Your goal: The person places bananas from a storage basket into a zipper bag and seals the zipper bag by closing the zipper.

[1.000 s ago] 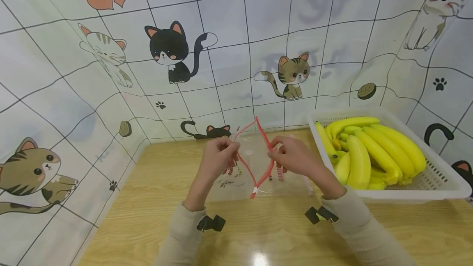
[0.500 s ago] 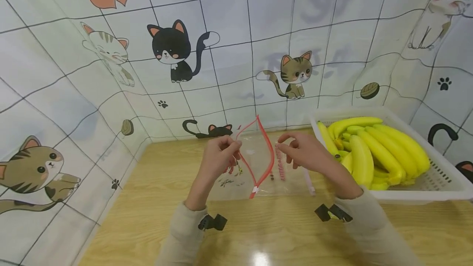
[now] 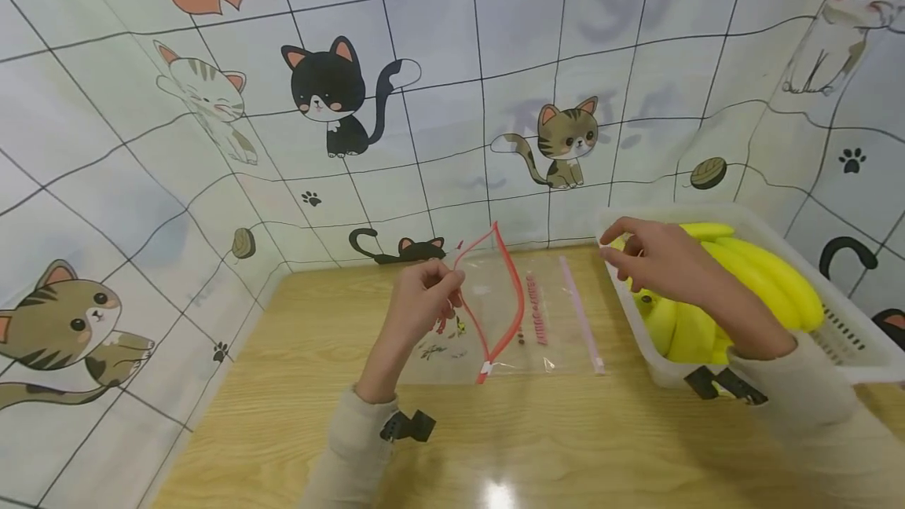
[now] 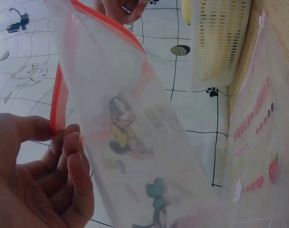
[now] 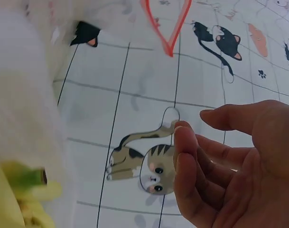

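Observation:
A clear zip bag with a red zip edge (image 3: 519, 301) stands with its mouth spread wide, printed with small cartoon figures (image 4: 120, 128). My left hand (image 3: 424, 297) pinches the left side of that red edge between thumb and fingers. My right hand (image 3: 661, 258) is over the near left part of a white basket (image 3: 661, 371), thumb and fingers apart, holding nothing. Beneath it lie yellow bananas (image 3: 771, 277), partly hidden by the hand and forearm. In the right wrist view a banana stem (image 5: 37, 175) shows at the left, apart from the fingers.
A second clear bag with a pink zip strip (image 3: 583, 316) and pink lettering lies flat on the wooden table (image 3: 297, 399), between the red-edged bag and the basket. Behind the table hangs a cat-patterned sheet (image 3: 438, 100).
My right hand has let go of the red zip edge and moved right, over the basket of bananas. The left hand keeps its pinch, and the bag's mouth stays spread.

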The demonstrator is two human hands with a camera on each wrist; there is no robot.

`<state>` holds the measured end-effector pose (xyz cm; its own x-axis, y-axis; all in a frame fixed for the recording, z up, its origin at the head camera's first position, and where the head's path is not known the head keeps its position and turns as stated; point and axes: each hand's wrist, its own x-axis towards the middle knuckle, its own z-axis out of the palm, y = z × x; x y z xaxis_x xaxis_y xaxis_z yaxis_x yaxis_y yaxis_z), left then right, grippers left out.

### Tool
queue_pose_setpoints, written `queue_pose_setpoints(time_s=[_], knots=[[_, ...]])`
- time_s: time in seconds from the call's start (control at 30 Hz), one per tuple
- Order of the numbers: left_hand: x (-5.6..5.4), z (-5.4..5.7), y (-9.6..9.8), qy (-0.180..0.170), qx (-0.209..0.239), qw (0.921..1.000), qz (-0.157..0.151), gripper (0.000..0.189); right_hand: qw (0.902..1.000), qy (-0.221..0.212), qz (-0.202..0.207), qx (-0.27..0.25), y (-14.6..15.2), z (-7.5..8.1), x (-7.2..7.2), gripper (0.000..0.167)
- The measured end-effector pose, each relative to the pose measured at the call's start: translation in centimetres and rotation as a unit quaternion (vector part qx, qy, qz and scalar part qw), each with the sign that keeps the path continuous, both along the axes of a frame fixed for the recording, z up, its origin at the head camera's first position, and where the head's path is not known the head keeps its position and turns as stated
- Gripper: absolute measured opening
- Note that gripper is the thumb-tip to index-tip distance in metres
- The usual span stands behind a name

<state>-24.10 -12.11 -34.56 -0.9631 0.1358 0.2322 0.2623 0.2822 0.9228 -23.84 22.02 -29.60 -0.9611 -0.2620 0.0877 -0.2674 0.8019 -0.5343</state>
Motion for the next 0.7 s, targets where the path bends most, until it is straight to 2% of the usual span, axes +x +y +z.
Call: queue_pose_setpoints(time_s=[0.2, 0.3, 0.47, 0.57, 0.7], knots=[[0.2, 0.0, -0.1, -0.006, -0.008, 1.0, 0.002, 0.025, 0.9934, 0.019, -0.03, 0.109, 4.6, 1.2, -2.0, 0.037], [0.2, -0.1, -0.1, -0.01, -0.008, 0.9999, 0.002, 0.025, 0.9866, 0.03, -0.035, 0.157, 7.1, 1.5, -3.2, 0.037], [0.3, -0.3, -0.1, -0.014, -0.009, 0.9999, 0.002, 0.024, 0.9704, 0.017, -0.026, 0.24, 11.2, 1.6, -4.7, 0.044], [0.3, -0.4, -0.1, -0.013, -0.013, 0.9998, 0.002, 0.024, 0.9604, -0.028, -0.017, 0.277, 13.0, 1.3, -5.0, 0.068], [0.2, -0.5, -0.1, -0.01, -0.017, 0.9998, 0.006, 0.025, 0.9493, -0.169, 0.0, 0.265, 14.4, 0.6, -4.7, 0.116]])
